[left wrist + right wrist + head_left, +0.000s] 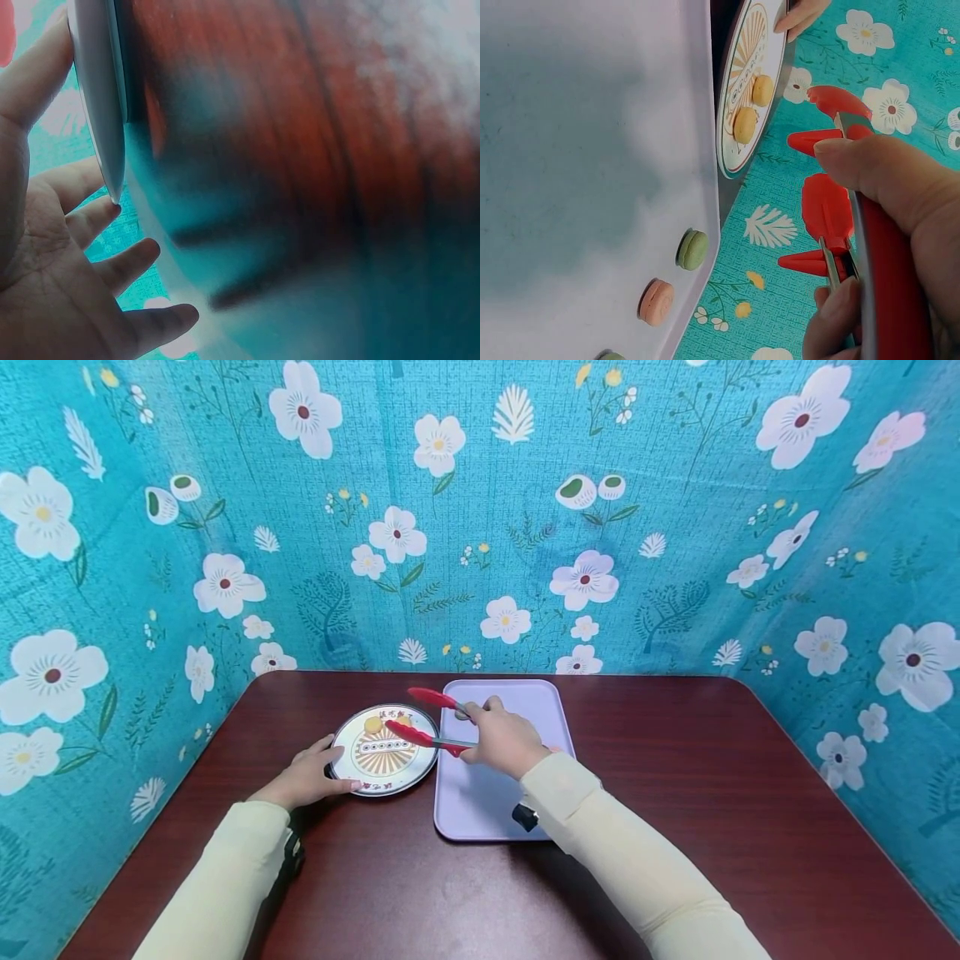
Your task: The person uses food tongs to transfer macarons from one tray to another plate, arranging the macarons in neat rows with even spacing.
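Observation:
My left hand (306, 777) rests at the near-left rim of a round white plate (416, 768), its thumb over the edge. In the left wrist view the fingers are fairly straight and spread, some touching the rim. Two yellow macarons (373, 725) (745, 125) lie on the plate. My right hand (504, 739) grips red-tipped metal tongs (411, 734) above the lilac tray (480, 810). Their tips are spread apart, pointing left, with nothing between them. One tip overlaps the plate in the head view.
On the tray, the right wrist view shows a green macaron (693, 250), a pink macaron (656, 302) and part of another green one (610, 356). The dark red wooden table (712, 793) extends around the plate and tray. Teal floral cloth (480, 527) hangs behind and at both sides.

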Demonstrator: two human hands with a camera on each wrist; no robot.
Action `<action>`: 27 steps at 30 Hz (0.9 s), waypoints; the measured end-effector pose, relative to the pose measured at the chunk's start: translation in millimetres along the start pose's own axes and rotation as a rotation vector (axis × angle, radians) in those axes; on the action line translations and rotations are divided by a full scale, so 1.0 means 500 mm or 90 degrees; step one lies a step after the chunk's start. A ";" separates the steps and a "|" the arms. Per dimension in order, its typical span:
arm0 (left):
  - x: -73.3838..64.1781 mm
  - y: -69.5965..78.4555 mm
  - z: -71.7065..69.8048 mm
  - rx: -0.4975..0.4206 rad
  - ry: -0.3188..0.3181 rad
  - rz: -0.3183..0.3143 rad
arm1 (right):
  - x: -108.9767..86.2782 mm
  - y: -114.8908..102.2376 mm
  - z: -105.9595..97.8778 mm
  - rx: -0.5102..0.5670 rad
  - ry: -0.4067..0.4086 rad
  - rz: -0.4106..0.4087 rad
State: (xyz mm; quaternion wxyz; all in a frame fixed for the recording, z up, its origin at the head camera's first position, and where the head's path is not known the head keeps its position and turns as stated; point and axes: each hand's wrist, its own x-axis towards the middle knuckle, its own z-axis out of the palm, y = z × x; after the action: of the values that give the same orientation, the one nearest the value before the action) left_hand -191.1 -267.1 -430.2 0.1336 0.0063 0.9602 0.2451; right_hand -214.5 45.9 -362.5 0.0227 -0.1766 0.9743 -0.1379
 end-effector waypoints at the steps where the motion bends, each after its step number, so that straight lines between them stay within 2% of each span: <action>1: 0.000 0.000 0.000 0.002 0.001 0.002 | -0.001 0.000 -0.001 0.003 0.000 0.000; 27: -0.001 0.001 -0.003 0.020 0.000 0.017 | -0.035 0.030 -0.018 0.009 0.025 0.015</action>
State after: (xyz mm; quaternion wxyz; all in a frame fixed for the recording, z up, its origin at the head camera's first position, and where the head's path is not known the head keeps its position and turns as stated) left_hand -191.3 -267.3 -428.3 0.1302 0.0210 0.9639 0.2314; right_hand -204.1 67.7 -357.9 0.0068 -0.1624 0.9755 -0.1481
